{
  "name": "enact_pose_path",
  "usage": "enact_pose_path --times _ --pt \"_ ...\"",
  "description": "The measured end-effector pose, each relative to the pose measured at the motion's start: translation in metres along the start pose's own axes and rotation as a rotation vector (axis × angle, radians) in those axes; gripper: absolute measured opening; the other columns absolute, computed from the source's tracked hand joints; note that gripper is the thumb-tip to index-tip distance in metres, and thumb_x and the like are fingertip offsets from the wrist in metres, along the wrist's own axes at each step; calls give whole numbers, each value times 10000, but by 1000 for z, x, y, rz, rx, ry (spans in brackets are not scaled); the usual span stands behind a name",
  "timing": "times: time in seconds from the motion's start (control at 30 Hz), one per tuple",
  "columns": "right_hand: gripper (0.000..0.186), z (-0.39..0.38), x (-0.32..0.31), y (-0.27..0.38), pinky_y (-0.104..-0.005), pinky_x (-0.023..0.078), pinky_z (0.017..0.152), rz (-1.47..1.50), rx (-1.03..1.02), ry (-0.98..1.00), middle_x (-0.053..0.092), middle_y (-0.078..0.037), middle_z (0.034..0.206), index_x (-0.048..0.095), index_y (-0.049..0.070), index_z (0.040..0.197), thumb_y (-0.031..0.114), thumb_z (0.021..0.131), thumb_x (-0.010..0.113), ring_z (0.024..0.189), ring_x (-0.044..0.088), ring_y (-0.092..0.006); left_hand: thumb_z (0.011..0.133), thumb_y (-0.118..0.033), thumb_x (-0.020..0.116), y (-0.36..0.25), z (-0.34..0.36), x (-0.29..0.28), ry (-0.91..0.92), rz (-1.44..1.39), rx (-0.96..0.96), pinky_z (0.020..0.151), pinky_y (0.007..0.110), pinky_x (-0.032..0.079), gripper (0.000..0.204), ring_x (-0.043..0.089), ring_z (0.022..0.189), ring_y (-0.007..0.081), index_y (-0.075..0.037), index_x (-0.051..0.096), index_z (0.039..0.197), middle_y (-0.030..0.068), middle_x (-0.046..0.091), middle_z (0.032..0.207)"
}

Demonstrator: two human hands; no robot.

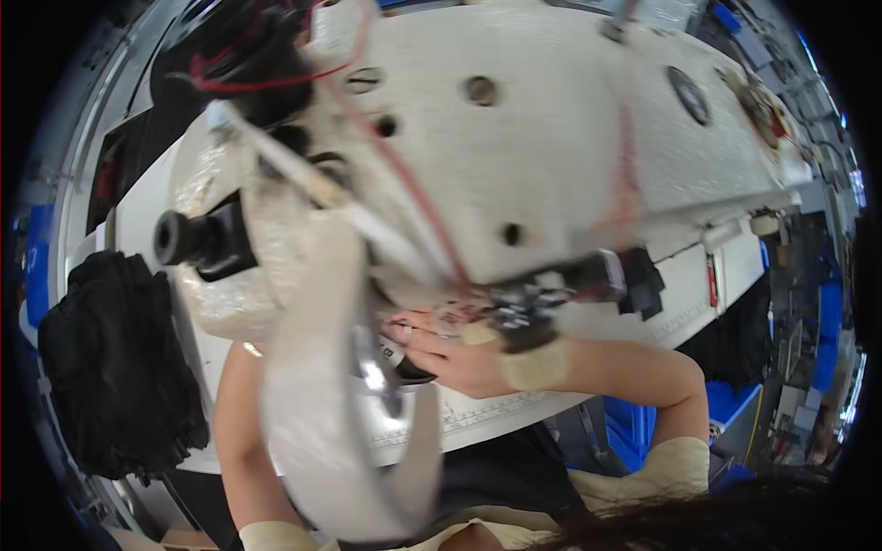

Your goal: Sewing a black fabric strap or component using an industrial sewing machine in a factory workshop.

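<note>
The left hand is hidden behind the white machine — pale band blurred.

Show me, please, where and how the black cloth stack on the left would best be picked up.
The grip is probably best along its right edge, coming from the right: that long side of the black cloth stack faces the person's left forearm, nothing visible covers it, and the folded, soft-looking layers should give under a pinch.
</note>
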State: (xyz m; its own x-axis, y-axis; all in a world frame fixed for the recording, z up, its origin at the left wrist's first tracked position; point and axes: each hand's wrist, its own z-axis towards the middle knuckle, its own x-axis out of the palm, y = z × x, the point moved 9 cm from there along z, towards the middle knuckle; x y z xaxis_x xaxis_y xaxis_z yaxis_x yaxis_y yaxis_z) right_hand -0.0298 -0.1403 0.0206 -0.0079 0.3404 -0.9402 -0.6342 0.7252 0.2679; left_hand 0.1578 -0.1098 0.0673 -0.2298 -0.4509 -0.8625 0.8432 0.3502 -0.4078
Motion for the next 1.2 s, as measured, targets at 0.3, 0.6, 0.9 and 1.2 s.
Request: enact_pose_path --times 0.3,0.6,0.9,1.2 --pt "219 -88 -116 -124 -464 499 739 -776 560 -409 630 -132 978 653 61 1009 128 809 594 877 625 -287 870 -76 661 37 -61 -62 -87 -457 -504 994 360 433 337 584 1139 245 11 609 1191 120 636 1214" --pt "239 -103 -84 -190 -480 459 826 -376 631 -439 620 -176 1032 633 33 1056 104 842 556 986 581 -357 818 19 678 -146 -85 -35 176 -473 -26 690 299 488 120 593 798 208 -3 697 935 99 638 894" --pt "235 -99 -99 -190 -498 417 896 -297 738 -376 617 -202 1081 619 5 1042 109 850 531 1023 558 -398 872 -55 647 -203 -25 60 325 -557 166 697 345 513 123 636 780 271 21 645 968 133 604 856" --pt "194 -111 -105 -186 -491 427 836 -390 643 -438 627 -187 1039 629 7 983 128 862 537 990 569 -381 905 -67 575 -184 19 101 243 -497 51 753 380 516 197 648 855 331 50 605 1061 194 615 971"
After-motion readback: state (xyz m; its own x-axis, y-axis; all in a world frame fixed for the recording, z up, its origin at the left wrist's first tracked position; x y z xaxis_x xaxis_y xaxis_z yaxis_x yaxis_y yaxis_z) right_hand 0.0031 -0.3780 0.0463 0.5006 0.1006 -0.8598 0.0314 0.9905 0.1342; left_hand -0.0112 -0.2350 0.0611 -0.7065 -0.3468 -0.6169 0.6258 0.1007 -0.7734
